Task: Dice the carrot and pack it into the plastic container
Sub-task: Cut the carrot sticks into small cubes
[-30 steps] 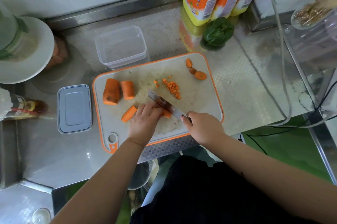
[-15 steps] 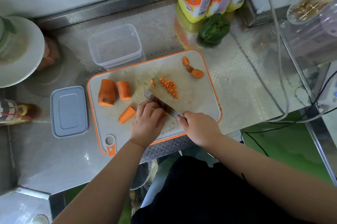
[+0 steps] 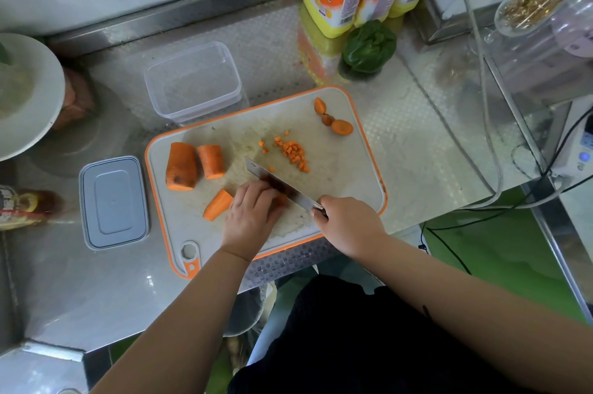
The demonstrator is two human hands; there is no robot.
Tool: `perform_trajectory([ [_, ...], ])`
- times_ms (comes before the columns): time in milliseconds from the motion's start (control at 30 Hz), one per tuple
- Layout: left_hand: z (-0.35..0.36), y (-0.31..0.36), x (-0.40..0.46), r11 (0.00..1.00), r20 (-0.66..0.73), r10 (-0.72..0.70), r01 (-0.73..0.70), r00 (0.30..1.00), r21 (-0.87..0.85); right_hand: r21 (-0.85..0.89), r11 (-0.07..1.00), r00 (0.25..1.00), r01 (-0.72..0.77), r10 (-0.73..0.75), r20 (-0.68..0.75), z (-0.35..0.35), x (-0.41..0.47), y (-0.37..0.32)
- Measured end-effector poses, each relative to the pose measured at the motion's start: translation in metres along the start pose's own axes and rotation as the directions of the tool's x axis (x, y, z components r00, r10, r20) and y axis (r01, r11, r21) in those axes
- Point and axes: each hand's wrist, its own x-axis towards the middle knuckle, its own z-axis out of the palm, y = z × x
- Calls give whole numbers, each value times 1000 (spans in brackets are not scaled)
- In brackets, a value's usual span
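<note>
Carrot: in several parts on the cutting board [image 3: 359,169]; two thick chunks [image 3: 181,166] [image 3: 211,161] lie side by side at its left, a wedge-shaped piece [image 3: 218,203] sits just beside the left hand, and a small heap of dice [image 3: 292,151] lies beyond the blade.
Piece being cut: a strip of carrot under the left hand [image 3: 252,215], mostly hidden, with a little orange showing at the fingertips.
Left hand: fingers [image 3: 256,190] curled down, pressing the hidden strip to the board, knuckles close against the blade.
Right hand: right hand [image 3: 348,222] wrapped round the handle of the knife [image 3: 282,185], whose blade runs diagonally across the board.
Trimmings: end pieces [image 3: 333,119] set apart at the board's far right corner.
Plastic container: plastic container [image 3: 194,82] stands open on the worktop [image 3: 417,137] just behind the board; nothing can be seen in it. Its lid [image 3: 114,201] lies to the left of the board.
Step in hand: dicing; most of the carrot looks uncut.
Doing it well: keep the fingertips tucked behind the knuckles, let the blade's flat ride against them, walk the hand back evenly for equal dice, and push cut dice clear towards the heap.
Risk: the strip could roll or slip under a short hold.
</note>
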Motion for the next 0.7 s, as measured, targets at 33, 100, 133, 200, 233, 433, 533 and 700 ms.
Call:
perform_trajectory([
  [33,0,0,0,1000,-8,6,-6,1000,-16,-7,1000,1000,2,-2,4,-1,0,-1],
  [100,-1,-1,-1,999,-33,20,-21,999,-32,-28,1000,1000,6,-6,18,-1,1,-3],
  [133,-1,-1,-2,999,-45,20,-22,999,-34,-41,999,1000,10,-9,28,-1,2,-4],
  [200,0,0,-3,999,-56,-4,2,998,-37,-61,998,999,15,-12,42,-1,3,-6],
  [233,0,1,-2,999,-59,-14,11,998,-38,-63,998,999,13,-10,48,0,3,-7],
  [433,2,1,2,998,-70,-16,12,997,-57,-58,998,999,21,-18,49,-1,3,-10],
  [533,3,0,1,998,-74,-19,14,997,-62,-105,994,999,43,-43,7,-4,0,-13],
  [700,4,1,2,997,-85,-35,29,996,-71,-108,993,999,41,-41,2,-9,-5,-20],
])
